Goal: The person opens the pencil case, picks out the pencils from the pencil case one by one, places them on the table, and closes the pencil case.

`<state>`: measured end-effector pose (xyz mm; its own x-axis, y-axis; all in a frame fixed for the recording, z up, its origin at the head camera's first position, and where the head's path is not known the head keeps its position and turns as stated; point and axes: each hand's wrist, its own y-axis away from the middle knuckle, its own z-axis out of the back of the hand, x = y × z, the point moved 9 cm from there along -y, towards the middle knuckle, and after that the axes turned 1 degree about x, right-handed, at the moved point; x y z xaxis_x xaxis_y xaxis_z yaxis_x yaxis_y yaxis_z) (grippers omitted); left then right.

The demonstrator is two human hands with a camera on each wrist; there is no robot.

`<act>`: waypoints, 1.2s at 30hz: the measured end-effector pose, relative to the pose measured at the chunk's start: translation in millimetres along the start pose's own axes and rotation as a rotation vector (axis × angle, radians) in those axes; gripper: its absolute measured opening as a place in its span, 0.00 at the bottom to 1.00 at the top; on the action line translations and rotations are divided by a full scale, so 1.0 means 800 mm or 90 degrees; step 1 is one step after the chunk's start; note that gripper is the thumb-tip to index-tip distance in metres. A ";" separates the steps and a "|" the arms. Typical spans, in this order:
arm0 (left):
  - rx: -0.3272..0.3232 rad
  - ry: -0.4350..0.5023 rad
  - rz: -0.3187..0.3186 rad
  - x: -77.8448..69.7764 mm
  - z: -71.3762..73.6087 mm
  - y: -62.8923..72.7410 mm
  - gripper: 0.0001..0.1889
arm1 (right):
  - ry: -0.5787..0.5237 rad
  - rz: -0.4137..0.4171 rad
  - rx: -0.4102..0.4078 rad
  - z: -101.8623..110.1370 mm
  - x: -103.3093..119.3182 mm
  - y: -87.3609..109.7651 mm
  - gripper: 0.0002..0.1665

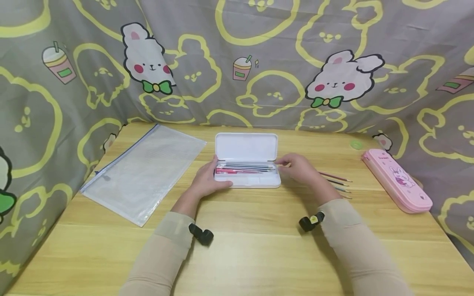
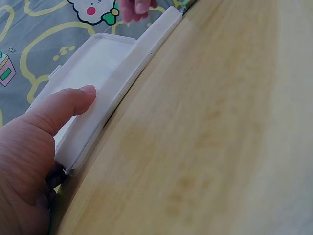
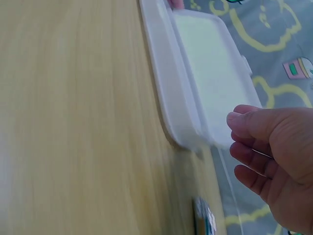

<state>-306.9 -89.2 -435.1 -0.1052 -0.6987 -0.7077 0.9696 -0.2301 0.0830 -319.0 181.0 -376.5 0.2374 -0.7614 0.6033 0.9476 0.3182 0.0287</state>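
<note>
A white pencil box [image 1: 246, 147] lies on the table with its lid raised at the back. Inside it are several dark-striped pencils [image 1: 255, 167] and red ones [image 1: 231, 170]. My left hand [image 1: 207, 179] grips the box's left end, the thumb [image 2: 73, 103] over the front edge and the other fingers partly hidden behind the end. By the right end is my right hand [image 1: 299, 168], its fingers loosely bent and nothing visible between them. In the right wrist view, the thumb [image 3: 249, 122] lies against the index finger beside the lid [image 3: 212, 63].
Several loose pencils [image 1: 337, 176] lie right of the box, partly behind my right forearm. Farther right sits a pink rabbit pencil case [image 1: 398, 181], with a small green ring [image 1: 356, 144] behind it. A clear zip pouch [image 1: 144, 172] lies at left. A patterned curtain [image 1: 274, 102] closes the back.
</note>
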 end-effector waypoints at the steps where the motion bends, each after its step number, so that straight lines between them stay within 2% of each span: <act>1: 0.000 0.000 -0.001 0.000 0.000 0.000 0.63 | 0.002 -0.001 0.003 -0.004 0.003 -0.004 0.16; 11: -0.003 -0.001 -0.002 0.001 -0.001 0.000 0.62 | 0.020 -0.006 0.038 -0.038 0.020 -0.033 0.16; 16: -0.003 0.007 -0.002 0.001 -0.002 0.000 0.63 | 0.067 -0.019 0.053 -0.049 0.019 -0.040 0.17; 27: -0.006 -0.001 -0.006 0.000 0.000 -0.001 0.62 | 0.166 -0.055 0.064 -0.057 0.022 -0.044 0.18; 36: -0.006 -0.002 -0.006 0.001 0.000 -0.002 0.63 | 0.161 -0.041 0.064 -0.059 0.027 -0.045 0.19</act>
<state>-308.2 -89.3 -435.8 -0.1156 -0.6990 -0.7058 0.9706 -0.2305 0.0693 -337.9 126.7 -402.4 0.2346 -0.8947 0.3800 0.9395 0.3090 0.1476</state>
